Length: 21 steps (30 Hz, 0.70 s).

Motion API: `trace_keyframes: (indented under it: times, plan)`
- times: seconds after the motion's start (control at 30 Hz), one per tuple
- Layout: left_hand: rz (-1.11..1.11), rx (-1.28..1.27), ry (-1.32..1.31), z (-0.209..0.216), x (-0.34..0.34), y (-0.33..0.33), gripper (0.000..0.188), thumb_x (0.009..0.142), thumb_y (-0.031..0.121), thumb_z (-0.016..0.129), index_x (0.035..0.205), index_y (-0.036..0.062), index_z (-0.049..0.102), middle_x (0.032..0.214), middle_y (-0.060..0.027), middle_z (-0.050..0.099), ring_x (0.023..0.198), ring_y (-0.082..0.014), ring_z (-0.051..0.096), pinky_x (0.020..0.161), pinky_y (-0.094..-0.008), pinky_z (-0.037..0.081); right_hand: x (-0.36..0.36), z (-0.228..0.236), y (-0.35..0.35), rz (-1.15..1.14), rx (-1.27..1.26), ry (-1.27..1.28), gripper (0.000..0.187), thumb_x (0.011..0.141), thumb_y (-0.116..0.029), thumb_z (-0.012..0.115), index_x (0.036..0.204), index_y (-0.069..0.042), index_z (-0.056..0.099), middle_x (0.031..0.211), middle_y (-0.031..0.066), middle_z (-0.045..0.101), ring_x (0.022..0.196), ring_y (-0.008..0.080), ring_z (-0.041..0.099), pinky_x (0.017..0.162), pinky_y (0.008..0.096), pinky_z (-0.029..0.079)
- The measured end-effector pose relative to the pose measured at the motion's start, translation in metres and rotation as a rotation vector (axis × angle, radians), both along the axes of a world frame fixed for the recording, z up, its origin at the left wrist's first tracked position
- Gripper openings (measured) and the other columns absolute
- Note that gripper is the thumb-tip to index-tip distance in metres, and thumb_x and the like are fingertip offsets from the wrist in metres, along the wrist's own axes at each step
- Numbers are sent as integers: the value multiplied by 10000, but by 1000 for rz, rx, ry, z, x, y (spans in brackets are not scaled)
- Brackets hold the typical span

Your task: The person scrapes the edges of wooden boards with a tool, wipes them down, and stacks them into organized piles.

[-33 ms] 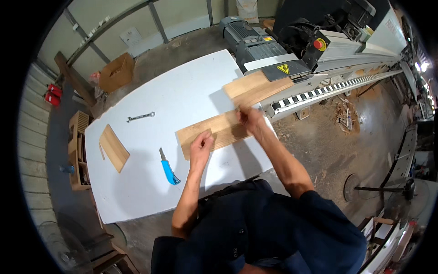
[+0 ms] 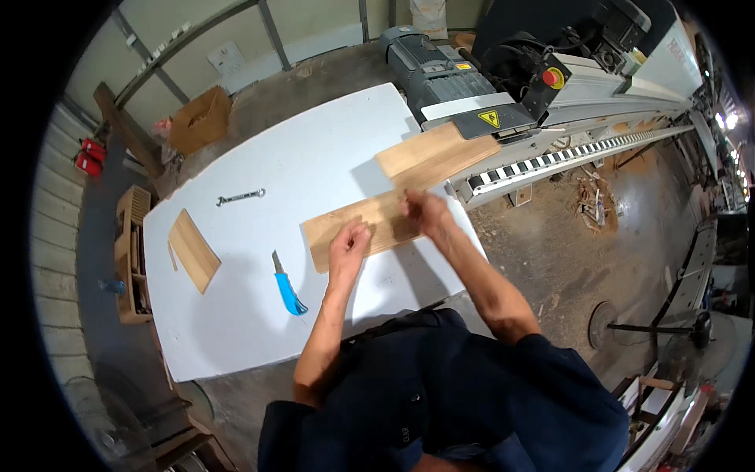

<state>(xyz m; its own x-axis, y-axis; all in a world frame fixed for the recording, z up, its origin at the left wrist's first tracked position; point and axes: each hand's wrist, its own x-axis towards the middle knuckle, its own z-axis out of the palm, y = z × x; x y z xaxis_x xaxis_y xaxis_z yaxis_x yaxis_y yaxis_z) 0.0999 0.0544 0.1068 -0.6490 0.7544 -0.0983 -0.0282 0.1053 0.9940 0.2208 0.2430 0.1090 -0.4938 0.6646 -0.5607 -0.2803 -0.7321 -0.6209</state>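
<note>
A long light wooden plank (image 2: 326,230) lies flat on the white table (image 2: 299,149), close to its right edge. My left hand (image 2: 350,242) rests palm down on the plank's middle, fingers bent. My right hand (image 2: 423,211), slightly blurred, grips the plank's right end at its far edge. A second, wider plank (image 2: 436,153) lies just beyond, reaching from the table's corner to the grey machine (image 2: 440,79).
A blue-handled utility knife (image 2: 287,289), a metal wrench (image 2: 240,197) and a short wooden board (image 2: 194,250) lie on the table's left half. A roller conveyor (image 2: 566,153) runs off to the right. A cardboard box (image 2: 200,118) and a wooden crate (image 2: 134,252) stand on the floor.
</note>
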Motion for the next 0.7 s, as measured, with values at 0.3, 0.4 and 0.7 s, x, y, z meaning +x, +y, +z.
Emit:
trace_keyframes:
  times: [0.3, 0.4, 0.7]
  plan:
    - [45, 174, -435, 1, -26, -23, 514, 901, -23, 598, 1393, 14, 454, 1227, -84, 619, 1112, -178, 587, 989, -341, 467, 44, -17, -37, 65, 60, -109, 102, 886, -126, 706, 903, -51, 641, 748, 73, 670, 643, 161, 654, 618, 292, 560]
    - [18, 112, -439, 5, -52, -46, 480, 908, -14, 586, 1377, 14, 489, 1253, -80, 615, 1133, -172, 584, 998, -329, 457, 71, -8, -22, 48, 155, -166, 123, 876, -165, 732, 833, -81, 653, 739, 53, 684, 636, 159, 655, 594, 285, 534]
    - [72, -405, 543, 1, -71, -67, 685, 803, 195, 759, 1389, -33, 485, 1308, -259, 454, 1221, -367, 455, 1032, -409, 416, 95, -6, -36, 423, 1191, -1071, 298, 820, -255, 747, 937, 7, 669, 808, 161, 686, 721, 314, 663, 667, 400, 523]
